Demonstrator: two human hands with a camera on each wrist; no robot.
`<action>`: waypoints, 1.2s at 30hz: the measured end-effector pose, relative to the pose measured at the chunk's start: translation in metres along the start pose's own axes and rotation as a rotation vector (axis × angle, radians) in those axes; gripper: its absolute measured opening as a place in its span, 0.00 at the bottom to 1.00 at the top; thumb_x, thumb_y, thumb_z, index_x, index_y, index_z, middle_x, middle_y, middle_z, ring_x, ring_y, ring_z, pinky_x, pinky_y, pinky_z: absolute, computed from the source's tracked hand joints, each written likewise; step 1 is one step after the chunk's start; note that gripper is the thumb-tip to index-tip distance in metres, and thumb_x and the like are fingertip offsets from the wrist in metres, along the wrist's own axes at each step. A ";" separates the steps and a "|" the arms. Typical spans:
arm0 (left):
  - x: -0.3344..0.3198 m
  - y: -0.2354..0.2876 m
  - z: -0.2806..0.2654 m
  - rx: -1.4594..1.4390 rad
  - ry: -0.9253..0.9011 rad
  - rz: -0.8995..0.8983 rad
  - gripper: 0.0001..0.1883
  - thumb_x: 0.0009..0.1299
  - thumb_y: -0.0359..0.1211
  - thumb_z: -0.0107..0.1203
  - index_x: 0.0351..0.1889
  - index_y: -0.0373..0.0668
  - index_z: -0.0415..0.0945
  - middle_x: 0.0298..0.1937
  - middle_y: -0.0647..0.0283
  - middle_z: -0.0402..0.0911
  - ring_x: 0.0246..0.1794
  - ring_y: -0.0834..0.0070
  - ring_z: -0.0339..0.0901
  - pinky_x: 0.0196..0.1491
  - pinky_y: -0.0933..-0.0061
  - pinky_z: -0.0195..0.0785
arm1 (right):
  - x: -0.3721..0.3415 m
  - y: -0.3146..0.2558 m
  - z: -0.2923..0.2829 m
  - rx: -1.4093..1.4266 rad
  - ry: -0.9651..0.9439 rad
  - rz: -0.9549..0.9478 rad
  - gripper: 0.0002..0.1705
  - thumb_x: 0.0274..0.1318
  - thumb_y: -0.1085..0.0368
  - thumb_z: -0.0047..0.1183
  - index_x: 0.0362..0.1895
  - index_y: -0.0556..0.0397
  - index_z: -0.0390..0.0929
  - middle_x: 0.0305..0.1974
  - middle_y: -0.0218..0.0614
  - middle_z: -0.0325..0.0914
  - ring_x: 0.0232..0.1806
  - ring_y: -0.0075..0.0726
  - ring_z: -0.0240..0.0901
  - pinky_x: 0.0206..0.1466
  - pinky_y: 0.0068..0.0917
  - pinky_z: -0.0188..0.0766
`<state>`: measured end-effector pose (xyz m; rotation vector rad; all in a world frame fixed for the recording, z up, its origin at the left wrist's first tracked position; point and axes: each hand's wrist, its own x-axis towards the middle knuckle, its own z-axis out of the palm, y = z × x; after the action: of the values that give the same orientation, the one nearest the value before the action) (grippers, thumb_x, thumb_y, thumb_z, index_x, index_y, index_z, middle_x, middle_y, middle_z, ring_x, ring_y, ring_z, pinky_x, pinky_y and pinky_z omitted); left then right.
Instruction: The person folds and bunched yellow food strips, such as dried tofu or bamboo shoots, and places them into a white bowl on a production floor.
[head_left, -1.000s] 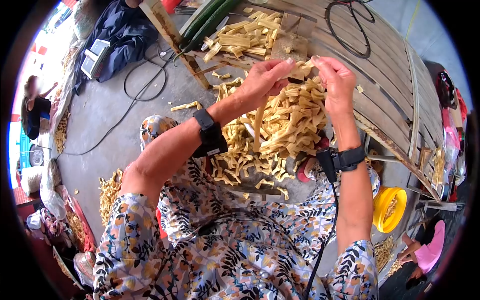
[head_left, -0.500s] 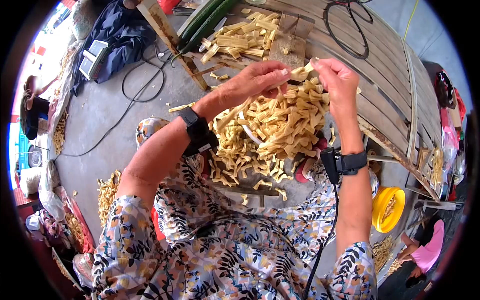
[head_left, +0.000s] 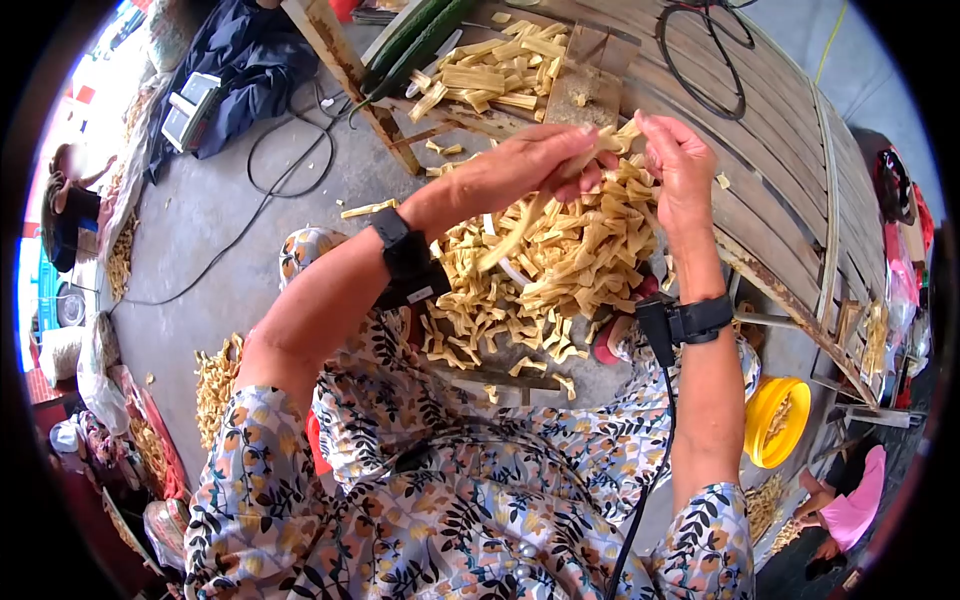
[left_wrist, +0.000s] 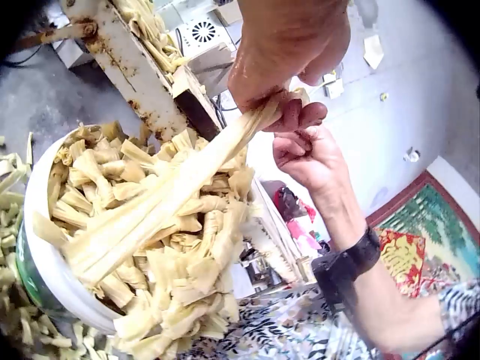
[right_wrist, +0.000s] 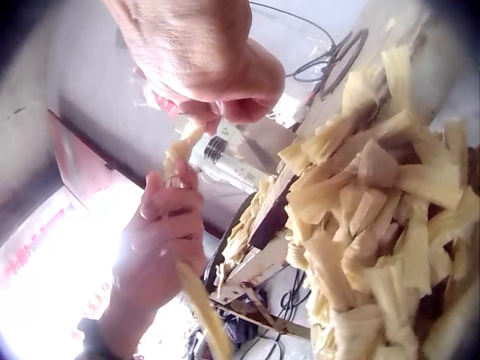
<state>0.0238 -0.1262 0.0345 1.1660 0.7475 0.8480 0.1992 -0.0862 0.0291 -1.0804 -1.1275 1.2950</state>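
Observation:
A long pale yellow strip [head_left: 517, 238] [left_wrist: 161, 206] runs through my left hand [head_left: 545, 165] [left_wrist: 289, 52] [right_wrist: 161, 236], whose fingers curl round it. Its long tail hangs below that hand, over the heap. My right hand [head_left: 682, 170] [left_wrist: 316, 159] [right_wrist: 206, 64] pinches the short end between thumb and finger. Between the two hands the strip looks folded or twisted [right_wrist: 180, 152]; the left fingers partly hide it. Beneath lies a heap of short folded yellow pieces [head_left: 590, 250] [right_wrist: 371, 217], piled above the rim of a white bucket [left_wrist: 37, 196].
On the slatted wooden table [head_left: 770, 130] are loose flat strips [head_left: 490, 75], a small board [head_left: 590, 95], long green vegetables [head_left: 412, 50] and a coiled black cable [head_left: 670, 45]. Pieces lie scattered on the floor. A yellow bucket [head_left: 778, 422] stands at the right.
My left hand has moved closer to the right hand over the last half second. The strip's tail has swung and shows more clearly below it. The right hand has kept its pinch, nearly in place.

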 end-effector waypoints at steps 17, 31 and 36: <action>0.009 -0.016 -0.020 -0.226 -0.176 -0.036 0.14 0.70 0.39 0.42 0.35 0.37 0.71 0.17 0.78 0.54 0.15 0.89 0.48 0.19 0.87 0.42 | -0.011 -0.020 0.003 -0.221 -0.389 0.149 0.16 0.46 0.57 0.60 0.33 0.55 0.76 0.24 0.24 0.73 0.21 0.12 0.60 0.21 0.10 0.53; 0.004 -0.017 -0.027 -0.131 -0.136 -0.118 0.13 0.70 0.36 0.42 0.35 0.35 0.72 0.18 0.75 0.62 0.18 0.88 0.56 0.20 0.87 0.49 | -0.006 0.003 0.000 -0.070 -0.286 0.156 0.11 0.46 0.64 0.59 0.32 0.57 0.76 0.21 0.23 0.67 0.16 0.10 0.52 0.16 0.09 0.47; -0.002 -0.004 -0.032 0.251 -0.102 -0.018 0.14 0.70 0.36 0.41 0.39 0.35 0.73 0.25 0.69 0.74 0.25 0.84 0.70 0.27 0.86 0.63 | 0.003 -0.007 -0.010 -0.058 -0.212 0.141 0.13 0.49 0.60 0.58 0.34 0.56 0.76 0.21 0.23 0.67 0.17 0.10 0.54 0.17 0.07 0.49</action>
<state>-0.0037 -0.1133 0.0236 1.4123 0.7952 0.6875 0.2103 -0.0831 0.0348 -1.1001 -1.2705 1.5237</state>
